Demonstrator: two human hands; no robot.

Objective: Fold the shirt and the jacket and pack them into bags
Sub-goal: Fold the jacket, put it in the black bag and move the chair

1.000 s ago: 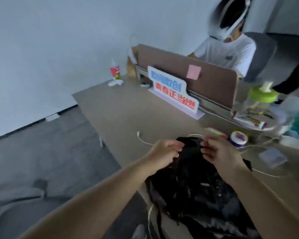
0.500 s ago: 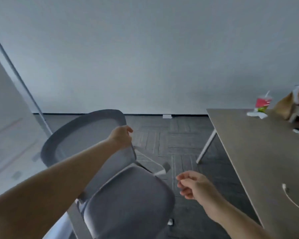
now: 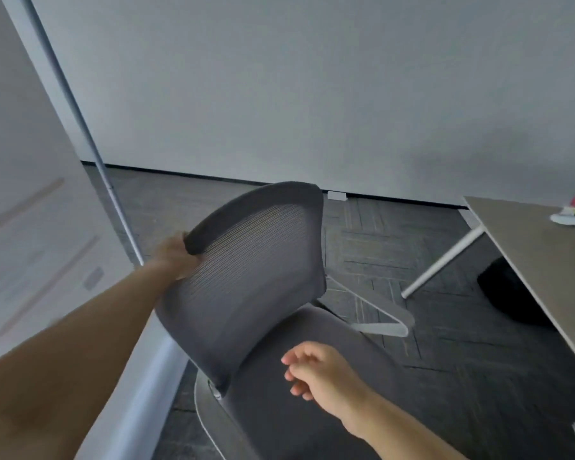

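Our right hand [image 3: 322,376] hovers over the office chair's seat [image 3: 273,419], fingers loosely curled and released. Half a second ago it hung over carpet. Our left hand [image 3: 176,257] now grasps the top-left corner of the backrest [image 3: 253,267], not its right edge. On the right stands the surface [image 3: 538,247], and beneath it lies a black shape [image 3: 508,293]; we cannot tell whether it is a bag. Beyond is a grey wall [image 3: 312,94].

I read this location as an office. Evidence in view:
- 1 grey mesh-backed chair [image 3: 253,260] with a padded seat.
- 1 long flat surface [image 3: 528,247] on a slanted white leg [image 3: 442,260].
- Dark grey carpet tiles [image 3: 395,247] covering the floor.
- A plain white wall [image 3: 312,78] with a black skirting line.
- A pale, metal-framed partition panel [image 3: 30,227] at left.
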